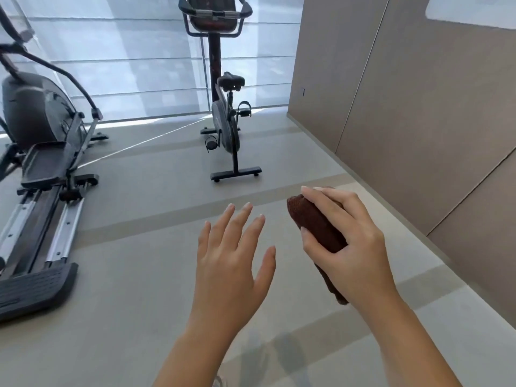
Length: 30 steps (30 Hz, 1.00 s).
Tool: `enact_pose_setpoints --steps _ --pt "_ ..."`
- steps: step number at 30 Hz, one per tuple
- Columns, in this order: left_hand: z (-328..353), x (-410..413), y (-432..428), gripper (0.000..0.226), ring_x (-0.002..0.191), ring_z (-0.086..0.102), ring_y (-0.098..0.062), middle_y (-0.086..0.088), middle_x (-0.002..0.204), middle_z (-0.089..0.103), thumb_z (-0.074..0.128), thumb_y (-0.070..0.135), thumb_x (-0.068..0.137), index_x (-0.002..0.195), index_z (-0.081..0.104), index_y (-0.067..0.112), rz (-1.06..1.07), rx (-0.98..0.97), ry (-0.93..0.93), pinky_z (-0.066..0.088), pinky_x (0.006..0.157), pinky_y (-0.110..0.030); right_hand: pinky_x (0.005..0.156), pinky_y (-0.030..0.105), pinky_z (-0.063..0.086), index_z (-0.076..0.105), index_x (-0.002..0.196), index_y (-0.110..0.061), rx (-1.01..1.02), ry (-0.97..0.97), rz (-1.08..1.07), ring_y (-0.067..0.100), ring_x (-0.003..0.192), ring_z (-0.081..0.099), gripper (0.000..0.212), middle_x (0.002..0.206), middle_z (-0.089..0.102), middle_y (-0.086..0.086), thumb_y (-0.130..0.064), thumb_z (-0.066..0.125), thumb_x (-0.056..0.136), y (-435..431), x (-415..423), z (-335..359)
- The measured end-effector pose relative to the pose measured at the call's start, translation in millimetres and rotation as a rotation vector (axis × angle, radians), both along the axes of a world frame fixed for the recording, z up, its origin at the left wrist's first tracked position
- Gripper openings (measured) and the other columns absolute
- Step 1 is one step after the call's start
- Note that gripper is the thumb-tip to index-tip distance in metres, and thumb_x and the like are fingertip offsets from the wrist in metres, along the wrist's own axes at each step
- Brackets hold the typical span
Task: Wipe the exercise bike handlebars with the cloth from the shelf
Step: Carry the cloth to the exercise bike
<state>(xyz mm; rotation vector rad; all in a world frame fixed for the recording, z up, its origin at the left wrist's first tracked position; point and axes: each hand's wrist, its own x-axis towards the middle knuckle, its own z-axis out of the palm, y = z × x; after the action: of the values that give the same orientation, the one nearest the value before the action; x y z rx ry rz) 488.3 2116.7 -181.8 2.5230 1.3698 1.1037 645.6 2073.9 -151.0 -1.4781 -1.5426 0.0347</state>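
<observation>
Right hand (354,241) gripping folded dark-brown knit cloth (315,224), fingers curling round it; left hand (231,258) hovering beside, fingers spread, holding nothing; black upright exercise bike (223,107) standing well ahead

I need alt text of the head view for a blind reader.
A person's right hand grips a folded dark brown cloth, and the left hand is open beside it. Ahead stand a black upright exercise bike and a black elliptical trainer.
</observation>
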Motion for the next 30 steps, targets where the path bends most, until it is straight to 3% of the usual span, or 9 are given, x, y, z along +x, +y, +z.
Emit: enact_pose_setpoints --steps 4,12,19,30 --pt "11 -14 119 0.043 0.124 0.046 -0.032 -0.011 0.127 0.057 0.044 0.033 0.084 0.115 0.061 0.008 0.008 0.003 -0.024 0.032 0.1 -0.054 0.091 0.011 0.042 0.056 0.124 -0.029 0.0 0.032 0.007 0.005 0.106 0.051 0.049 0.114 0.053 -0.009 -0.017 0.063 0.077 121 -10 16" --pt "20 26 297 0.044 0.126 0.044 -0.03 -0.009 0.129 0.055 0.043 0.035 0.085 0.117 0.059 0.01 -0.094 -0.022 -0.024 0.029 0.102 -0.051 0.087 0.004 0.038 0.056 0.124 -0.029 -0.01 0.066 -0.078 -0.001 0.106 0.05 0.049 0.114 0.052 -0.01 -0.018 0.063 0.077 289 27 16" --pt "4 135 448 0.04 0.122 0.048 -0.03 -0.01 0.125 0.058 0.047 0.031 0.083 0.113 0.063 0.009 -0.196 0.085 -0.031 0.032 0.1 -0.05 0.082 0.0 0.038 0.056 0.125 -0.028 -0.016 0.095 -0.186 0.001 0.106 0.051 0.047 0.115 0.052 -0.011 -0.021 0.064 0.079 426 124 -7" --pt "20 291 670 0.042 0.126 0.045 -0.031 -0.01 0.128 0.057 0.043 0.033 0.085 0.115 0.061 0.01 -0.214 0.011 0.029 0.033 0.101 -0.053 0.085 -0.001 0.033 0.057 0.123 -0.024 0.053 0.025 -0.213 -0.006 0.105 0.048 0.047 0.112 0.05 -0.013 -0.017 0.063 0.077 652 284 8"
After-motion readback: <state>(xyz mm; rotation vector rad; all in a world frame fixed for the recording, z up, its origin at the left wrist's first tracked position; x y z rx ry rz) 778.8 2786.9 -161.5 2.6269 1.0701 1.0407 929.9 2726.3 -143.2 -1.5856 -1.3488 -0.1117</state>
